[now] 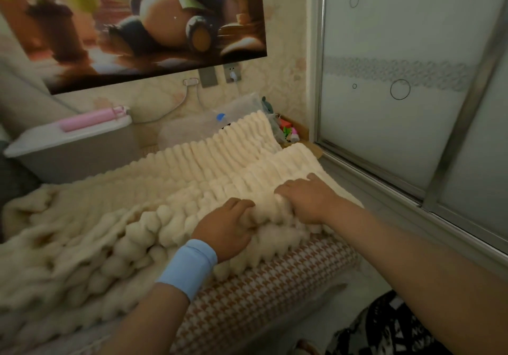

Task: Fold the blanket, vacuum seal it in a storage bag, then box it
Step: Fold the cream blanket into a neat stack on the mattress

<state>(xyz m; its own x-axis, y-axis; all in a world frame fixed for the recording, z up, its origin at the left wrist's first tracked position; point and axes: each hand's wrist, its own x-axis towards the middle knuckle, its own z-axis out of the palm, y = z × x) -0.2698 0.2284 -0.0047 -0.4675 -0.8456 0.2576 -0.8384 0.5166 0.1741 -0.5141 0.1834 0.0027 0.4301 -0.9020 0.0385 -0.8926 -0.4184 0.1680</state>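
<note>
Cream blanket [192,167] lies spread over houndstooth cover [247,294], near edge bunched. L hand [225,228] & R hand [305,200] sit side by side at its near-right edge, fingers of both curled into the fabric, gripping it. Clear bag [233,110] lies far, by wall.

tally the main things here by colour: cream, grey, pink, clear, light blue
cream: 1, the blanket
grey: 1, the lidded box
pink: 1, the long item on the box lid
clear: 1, the storage bag with a blue valve
light blue: 1, the wristband
total: 5
</note>
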